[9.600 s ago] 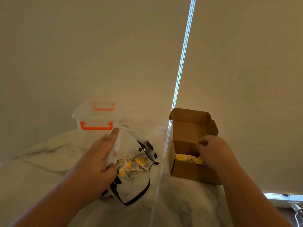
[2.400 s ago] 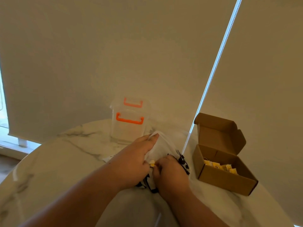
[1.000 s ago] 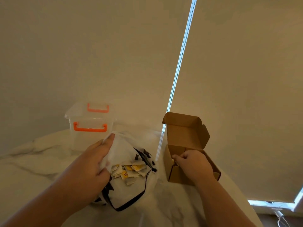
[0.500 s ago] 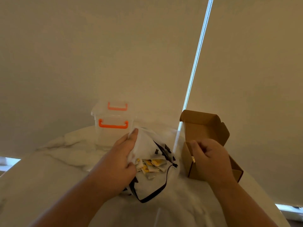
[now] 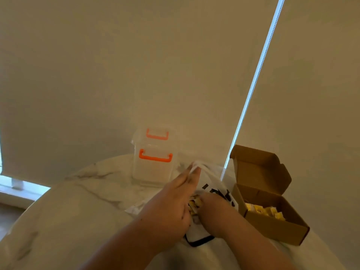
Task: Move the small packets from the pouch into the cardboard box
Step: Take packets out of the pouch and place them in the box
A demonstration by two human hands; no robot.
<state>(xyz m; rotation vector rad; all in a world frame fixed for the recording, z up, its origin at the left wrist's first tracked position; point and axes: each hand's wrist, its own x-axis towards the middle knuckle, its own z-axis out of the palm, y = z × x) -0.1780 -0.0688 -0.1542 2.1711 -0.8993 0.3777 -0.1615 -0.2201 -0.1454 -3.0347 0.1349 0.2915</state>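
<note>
Right hand [image 5: 216, 211] inside pouch [image 5: 210, 180]
Left hand [image 5: 171, 203] pinches rim; can't tell right grip; weak pinch may spill packets [image 5: 193, 204] before cardboard box [image 5: 272, 228]

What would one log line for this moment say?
step: picking packets | left hand: holds pouch open | right hand: inside pouch, grip hidden | cardboard box: open, partly filled

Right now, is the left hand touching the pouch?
Touching. The head view shows the left hand pinching the pouch by its raised white edge.
</note>
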